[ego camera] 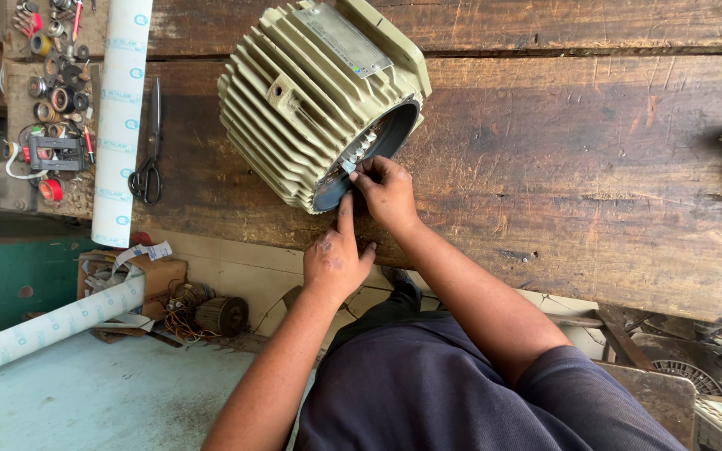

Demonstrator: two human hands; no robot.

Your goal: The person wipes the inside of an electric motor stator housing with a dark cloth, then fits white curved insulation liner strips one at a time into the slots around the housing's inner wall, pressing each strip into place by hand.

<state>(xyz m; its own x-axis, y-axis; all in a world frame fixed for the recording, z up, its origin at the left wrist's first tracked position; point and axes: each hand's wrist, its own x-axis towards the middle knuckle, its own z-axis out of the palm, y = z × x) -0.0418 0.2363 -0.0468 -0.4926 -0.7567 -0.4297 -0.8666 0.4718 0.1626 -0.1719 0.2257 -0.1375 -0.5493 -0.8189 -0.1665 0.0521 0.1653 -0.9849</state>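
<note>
Finned motor housing [315, 100], laid on its side on the table [587, 167], open mouth turned toward the hands: right hand [386, 190] pinched on a slot liner strip [349, 166] at the rim, left hand [336, 259] just below, forefinger extended, nothing held.

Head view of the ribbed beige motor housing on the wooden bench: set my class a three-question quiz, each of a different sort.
1. True or false: the ribbed beige metal motor housing lies on its side on the dark wooden workbench.
2. Which hand reaches into the housing's open end? A left hand B right hand
3. What black-handled tool lies beside the long white paper roll?

Key: 1 true; 2 B; 3 the black-handled scissors.
</note>
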